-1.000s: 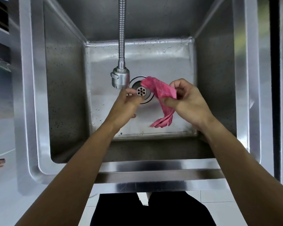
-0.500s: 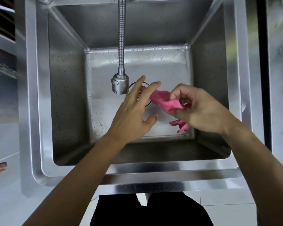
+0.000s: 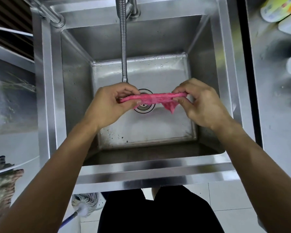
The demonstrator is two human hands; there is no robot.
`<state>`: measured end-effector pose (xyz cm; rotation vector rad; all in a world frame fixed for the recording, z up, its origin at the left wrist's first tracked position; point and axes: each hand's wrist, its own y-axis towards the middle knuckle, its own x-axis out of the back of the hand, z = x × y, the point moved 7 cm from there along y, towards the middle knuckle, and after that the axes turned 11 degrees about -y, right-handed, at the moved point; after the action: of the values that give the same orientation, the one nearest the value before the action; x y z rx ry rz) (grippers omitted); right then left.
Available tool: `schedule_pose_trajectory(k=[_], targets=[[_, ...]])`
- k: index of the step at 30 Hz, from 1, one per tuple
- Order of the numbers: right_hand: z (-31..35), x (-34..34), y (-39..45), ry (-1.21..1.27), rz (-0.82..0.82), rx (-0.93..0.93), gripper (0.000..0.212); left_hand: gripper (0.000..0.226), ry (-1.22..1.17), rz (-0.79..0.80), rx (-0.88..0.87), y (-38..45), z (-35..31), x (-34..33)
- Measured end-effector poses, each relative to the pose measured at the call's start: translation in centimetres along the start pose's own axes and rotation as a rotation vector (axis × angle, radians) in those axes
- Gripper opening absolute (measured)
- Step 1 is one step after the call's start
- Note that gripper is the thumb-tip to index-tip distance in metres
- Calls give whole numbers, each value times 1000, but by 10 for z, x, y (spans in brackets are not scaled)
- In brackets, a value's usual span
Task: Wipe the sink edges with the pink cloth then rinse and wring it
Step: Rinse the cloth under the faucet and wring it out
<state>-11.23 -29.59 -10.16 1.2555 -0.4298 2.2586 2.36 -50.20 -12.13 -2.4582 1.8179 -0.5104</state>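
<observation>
Fingers of both hands pinch the pink cloth (image 3: pixel 152 98), one grip at each end. Left hand (image 3: pixel 107 106) has thumb under and curled fingers over the left end; right hand (image 3: pixel 203 105) pinches the right end between thumb and forefinger, other fingers curled loosely behind. Cloth is rolled into a tight rope, pulled straight and near level between the two grips, so it looks set up for wringing: opposite twist from each end needs this taut span. A loose tail of cloth hangs down just beside the right grip, not rolled in.

Cloth sits in the air over the sink (image 3: pixel 138 175) basin, directly above the drain (image 3: pixel 144 109), which makes sense since squeezed water drops straight down the hole instead of onto the rim. Faucet hose (image 3: pixel 123 47) hangs down behind the hands, its end just above the left knuckles; no water stream visible. Droplets scattered on the basin floor and back wall.

Judgement: wiping and rinsing likely finished, wring step in hand. Risk: hanging tail stays wet unless gathered in.

Outward: bottles (image 3: pixel 282 9) on the counter at far right, mop head (image 3: pixel 85 203) on the floor below the sink's front edge.
</observation>
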Motion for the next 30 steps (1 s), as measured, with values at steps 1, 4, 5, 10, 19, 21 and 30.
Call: schedule_pose_trajectory(k=[1,4,5,10,19,21,30], targets=[[2,3,-3,-6,-29,-6,19,24,-5,-33,-42,-4,-7,3],[12,14,-18,80,-80,-72,21,25,6,-64,-149,-12,-31,0],[18,18,-25,105,-88,-78,24,26,10,-61,-173,-12,-39,-4],[37,64,-76,210,-266,-179,26,32,-6,47,-291,-15,-83,-26],[55,149,-233,332,-607,-563,28,27,-64,506,-445,-43,-186,-136],[59,159,-273,300,-657,-628,30,25,-110,600,-432,-55,-198,-168],[18,142,-441,398,-779,-963,26,22,-132,874,-239,-124,-184,-315]])
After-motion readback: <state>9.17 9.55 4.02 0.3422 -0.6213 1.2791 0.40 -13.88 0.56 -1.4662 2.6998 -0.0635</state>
